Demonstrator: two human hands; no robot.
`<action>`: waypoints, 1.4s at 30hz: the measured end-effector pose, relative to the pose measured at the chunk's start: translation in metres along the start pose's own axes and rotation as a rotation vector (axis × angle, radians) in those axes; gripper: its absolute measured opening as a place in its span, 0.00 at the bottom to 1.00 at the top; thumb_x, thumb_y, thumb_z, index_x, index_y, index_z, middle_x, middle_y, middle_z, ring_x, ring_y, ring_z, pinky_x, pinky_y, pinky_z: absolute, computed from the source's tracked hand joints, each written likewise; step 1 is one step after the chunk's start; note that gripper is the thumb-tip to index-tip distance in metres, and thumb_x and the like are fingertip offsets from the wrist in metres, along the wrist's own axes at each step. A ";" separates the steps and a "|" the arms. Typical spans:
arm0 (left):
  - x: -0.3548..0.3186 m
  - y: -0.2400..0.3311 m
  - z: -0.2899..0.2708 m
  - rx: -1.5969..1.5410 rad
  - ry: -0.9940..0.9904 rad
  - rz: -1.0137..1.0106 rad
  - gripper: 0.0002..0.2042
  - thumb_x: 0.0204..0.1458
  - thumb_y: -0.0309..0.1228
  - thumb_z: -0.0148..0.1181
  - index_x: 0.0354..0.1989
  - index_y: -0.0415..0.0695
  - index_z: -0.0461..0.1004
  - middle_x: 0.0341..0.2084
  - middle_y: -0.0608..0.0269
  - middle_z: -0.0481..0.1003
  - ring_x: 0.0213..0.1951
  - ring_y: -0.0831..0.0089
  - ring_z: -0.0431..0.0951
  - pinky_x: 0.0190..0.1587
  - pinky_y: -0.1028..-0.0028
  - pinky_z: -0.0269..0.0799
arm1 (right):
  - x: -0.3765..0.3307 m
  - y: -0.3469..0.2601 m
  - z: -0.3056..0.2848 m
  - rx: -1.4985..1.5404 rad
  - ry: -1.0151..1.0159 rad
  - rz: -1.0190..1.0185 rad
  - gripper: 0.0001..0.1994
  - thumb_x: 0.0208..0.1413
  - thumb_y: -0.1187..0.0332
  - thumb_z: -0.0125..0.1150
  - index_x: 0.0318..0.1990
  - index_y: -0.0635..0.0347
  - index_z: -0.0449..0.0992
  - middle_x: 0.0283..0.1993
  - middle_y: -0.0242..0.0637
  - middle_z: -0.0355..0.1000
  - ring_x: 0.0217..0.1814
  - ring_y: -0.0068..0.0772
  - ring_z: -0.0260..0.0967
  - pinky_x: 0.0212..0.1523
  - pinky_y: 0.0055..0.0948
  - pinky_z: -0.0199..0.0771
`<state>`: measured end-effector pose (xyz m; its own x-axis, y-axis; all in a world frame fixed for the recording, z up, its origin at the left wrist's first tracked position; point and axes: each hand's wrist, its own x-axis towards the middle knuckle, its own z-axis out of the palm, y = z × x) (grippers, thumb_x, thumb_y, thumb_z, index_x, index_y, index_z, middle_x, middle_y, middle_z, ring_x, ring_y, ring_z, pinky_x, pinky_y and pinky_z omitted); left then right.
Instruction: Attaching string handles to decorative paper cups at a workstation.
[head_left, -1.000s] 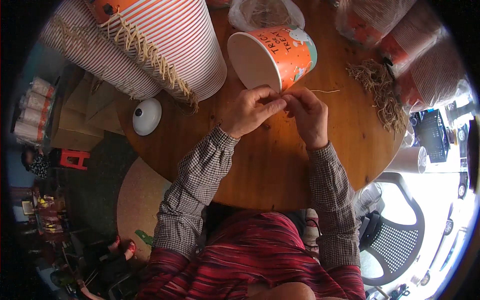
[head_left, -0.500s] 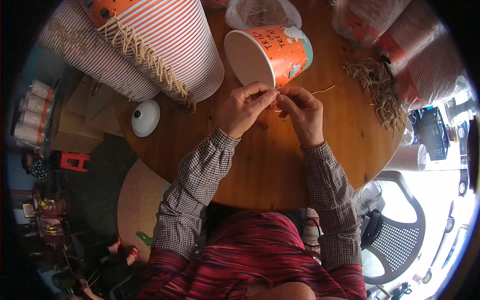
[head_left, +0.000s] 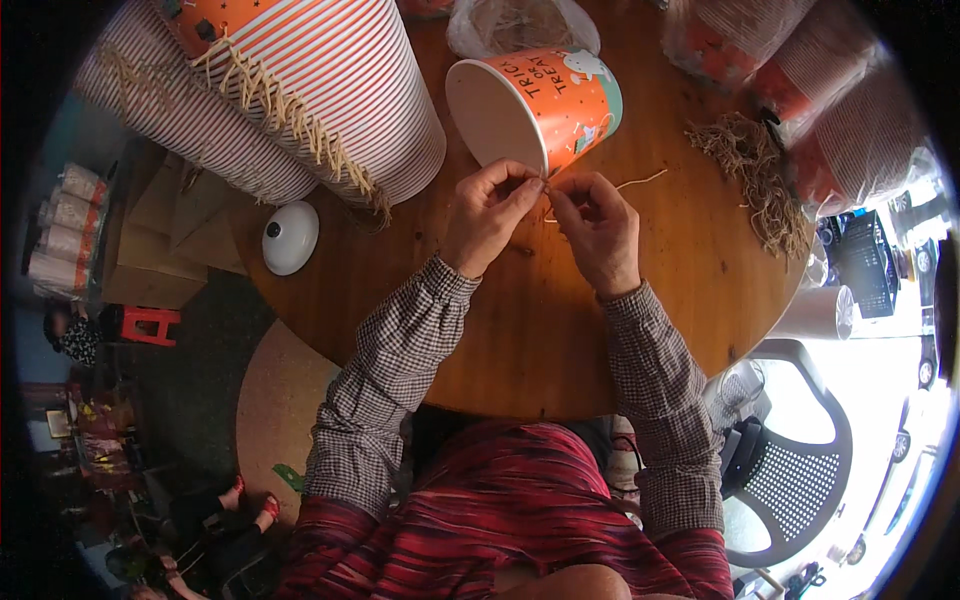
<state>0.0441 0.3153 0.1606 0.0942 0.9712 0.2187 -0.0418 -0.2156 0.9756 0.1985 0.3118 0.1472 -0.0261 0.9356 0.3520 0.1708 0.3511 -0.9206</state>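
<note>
Tipped on its side on round wooden table [head_left: 520,330], orange paper bucket [head_left: 560,100], rim turned handward for reach. Left hand [head_left: 490,215] and right hand [head_left: 600,230] both pinching thin tan string [head_left: 640,182] at rim (loose end trailing right).

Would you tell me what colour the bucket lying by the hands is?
The bucket is orange outside with a teal patch and white inside, seen in the head view.

string end [head_left: 545,185] hidden between fingertips, striped cup stack [head_left: 300,90] cut off — top edge
</note>
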 end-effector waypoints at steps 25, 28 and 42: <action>0.000 0.002 0.002 0.298 0.087 0.268 0.05 0.52 0.26 0.61 0.33 0.38 0.76 0.27 0.65 0.76 0.26 0.81 0.73 0.28 0.80 0.68 | 0.002 -0.008 -0.003 -0.064 -0.028 -0.077 0.04 0.53 0.74 0.61 0.34 0.64 0.74 0.32 0.35 0.72 0.30 0.26 0.71 0.29 0.22 0.71; 0.002 0.001 0.001 0.342 0.065 0.342 0.04 0.50 0.24 0.62 0.33 0.39 0.76 0.27 0.64 0.75 0.26 0.78 0.74 0.28 0.79 0.69 | 0.002 -0.003 -0.003 0.015 -0.012 0.005 0.05 0.54 0.73 0.61 0.35 0.64 0.74 0.33 0.35 0.73 0.31 0.23 0.71 0.31 0.22 0.71; -0.002 0.006 0.007 0.649 0.147 0.563 0.05 0.47 0.20 0.61 0.32 0.40 0.73 0.26 0.63 0.72 0.26 0.73 0.77 0.26 0.76 0.74 | 0.001 -0.002 -0.002 0.009 -0.042 0.074 0.06 0.53 0.72 0.62 0.36 0.64 0.75 0.33 0.34 0.75 0.31 0.22 0.71 0.32 0.22 0.72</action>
<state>0.0502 0.3113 0.1660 0.0985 0.6964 0.7108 0.5361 -0.6389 0.5516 0.2000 0.3120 0.1501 -0.0552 0.9597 0.2755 0.1653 0.2809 -0.9454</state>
